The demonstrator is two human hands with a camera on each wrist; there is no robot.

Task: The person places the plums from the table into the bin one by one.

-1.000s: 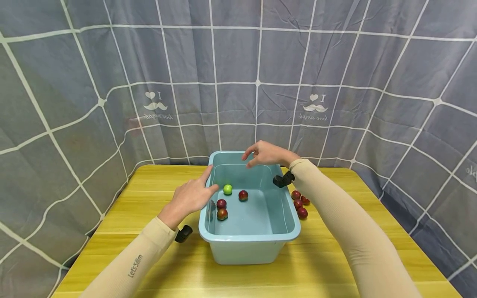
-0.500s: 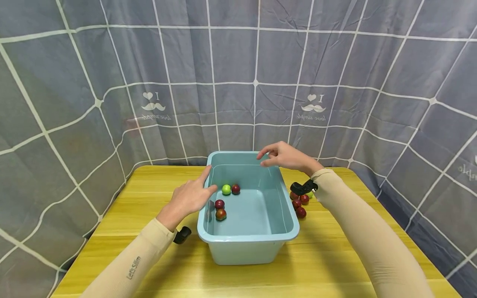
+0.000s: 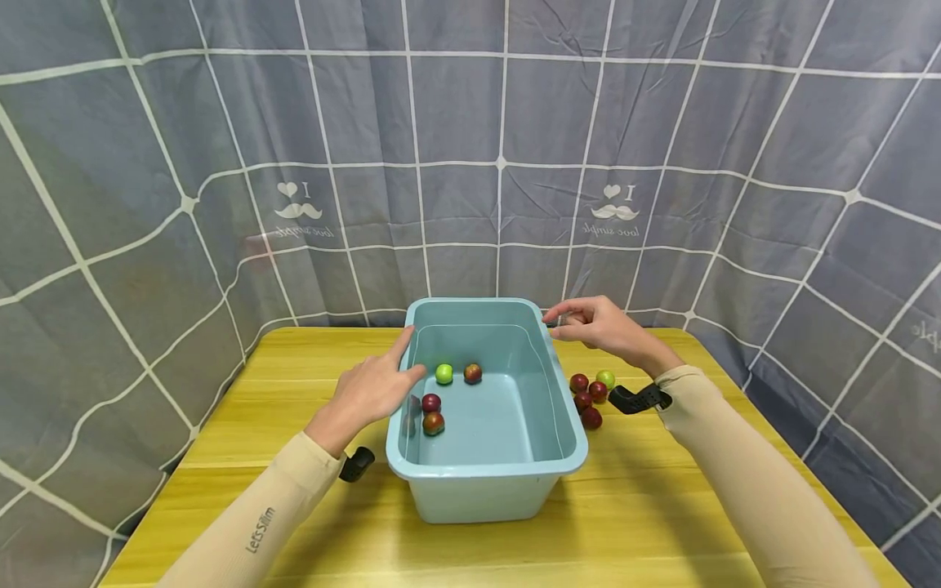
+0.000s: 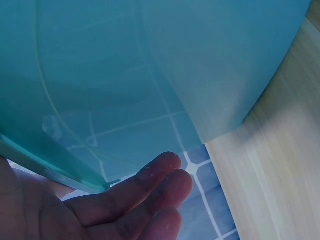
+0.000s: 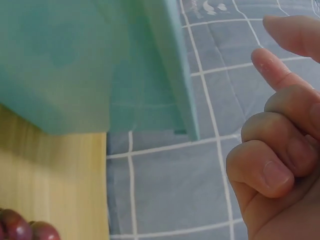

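Note:
A light blue plastic basin (image 3: 485, 471) stands on the table. My left hand (image 3: 371, 394) rests at its left rim, index finger stretched along the edge and thumb over it; in the left wrist view the other fingers (image 4: 155, 185) lie loosely bent beside the outer wall. Past the right rim hovers my right hand (image 3: 603, 328), holding nothing, thumb and index finger extended and the others curled. Inside the basin are a green plum (image 3: 444, 374), a reddish plum (image 3: 473, 373) near it, and two more reddish plums (image 3: 432, 414) along the left wall.
Several red plums (image 3: 591, 418) and a yellow-green plum (image 3: 605, 379) lie on the wooden table (image 3: 309, 367) right of the basin, close to my right wrist. A grey curtain (image 3: 470, 196) with white grid lines hangs behind and at both sides.
My right hand has moved from over the basin out past its right rim. A reddish plum in the basin has rolled toward the back and shifted. My left hand stays at the rim.

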